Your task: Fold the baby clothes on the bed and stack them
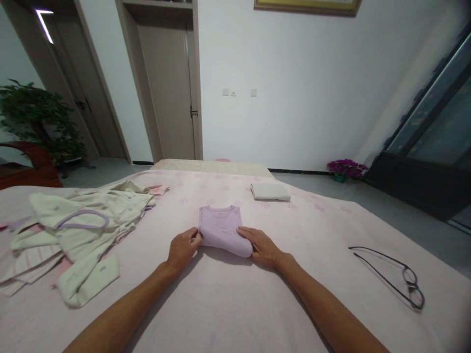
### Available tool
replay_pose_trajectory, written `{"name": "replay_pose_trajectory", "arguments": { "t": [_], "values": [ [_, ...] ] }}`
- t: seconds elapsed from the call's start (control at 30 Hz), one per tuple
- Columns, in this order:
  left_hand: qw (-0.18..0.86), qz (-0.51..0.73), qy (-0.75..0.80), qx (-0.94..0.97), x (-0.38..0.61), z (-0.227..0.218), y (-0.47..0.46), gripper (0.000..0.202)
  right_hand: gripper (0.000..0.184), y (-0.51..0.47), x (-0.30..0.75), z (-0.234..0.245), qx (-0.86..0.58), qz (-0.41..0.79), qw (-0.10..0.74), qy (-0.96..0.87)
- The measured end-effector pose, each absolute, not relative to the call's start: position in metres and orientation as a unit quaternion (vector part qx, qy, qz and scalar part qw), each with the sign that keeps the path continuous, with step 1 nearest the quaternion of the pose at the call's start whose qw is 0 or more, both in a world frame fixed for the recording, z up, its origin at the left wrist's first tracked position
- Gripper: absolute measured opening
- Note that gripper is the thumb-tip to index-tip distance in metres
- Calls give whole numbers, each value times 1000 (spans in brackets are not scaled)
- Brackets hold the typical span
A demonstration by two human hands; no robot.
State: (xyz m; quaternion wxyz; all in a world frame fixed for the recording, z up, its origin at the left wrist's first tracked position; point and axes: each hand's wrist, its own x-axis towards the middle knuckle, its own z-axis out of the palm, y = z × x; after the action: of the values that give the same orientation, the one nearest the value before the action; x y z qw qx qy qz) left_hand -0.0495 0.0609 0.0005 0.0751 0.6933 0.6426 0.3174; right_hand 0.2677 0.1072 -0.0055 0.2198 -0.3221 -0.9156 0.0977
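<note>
A small lilac knitted top lies folded on the pink bed sheet in front of me. My left hand pinches the near left edge of the fold, fingers closed on the cloth. My right hand rests on the near right corner, fingers curled over the folded edge.
A heap of pale green and pink clothes lies at the left of the bed. A folded cream cloth sits further back. A pair of glasses lies at the right. Doors, a plant and a flower pot stand beyond the bed.
</note>
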Motion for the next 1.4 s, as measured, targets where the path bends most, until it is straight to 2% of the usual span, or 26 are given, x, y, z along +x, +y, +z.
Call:
{"name": "replay_pose_trajectory", "arguments": {
  "t": [0.27,0.43,0.57,0.67,0.83,1.07,1.27,1.4],
  "values": [
    [103,304,694,644,-49,-2,67,28,87,108,265,-15,-338,134,236,-901],
    [97,302,654,687,-54,-3,62,31,50,120,260,-26,-346,100,307,-881],
    [128,285,468,827,-74,-9,52,29,46,124,259,-27,-323,106,314,-887],
    [129,259,398,870,-86,-11,51,49,42,123,257,-23,-325,114,316,-884],
    [132,294,420,848,-83,-6,54,34,38,113,256,-11,-318,125,317,-884],
    [166,366,422,813,-72,4,16,27,38,74,265,-3,-248,184,343,-887],
    [158,409,579,688,-52,6,23,30,31,73,243,-6,-410,292,371,-780],
    [149,377,673,618,-41,12,57,33,31,96,222,-5,-511,295,369,-718]
  ]
}}
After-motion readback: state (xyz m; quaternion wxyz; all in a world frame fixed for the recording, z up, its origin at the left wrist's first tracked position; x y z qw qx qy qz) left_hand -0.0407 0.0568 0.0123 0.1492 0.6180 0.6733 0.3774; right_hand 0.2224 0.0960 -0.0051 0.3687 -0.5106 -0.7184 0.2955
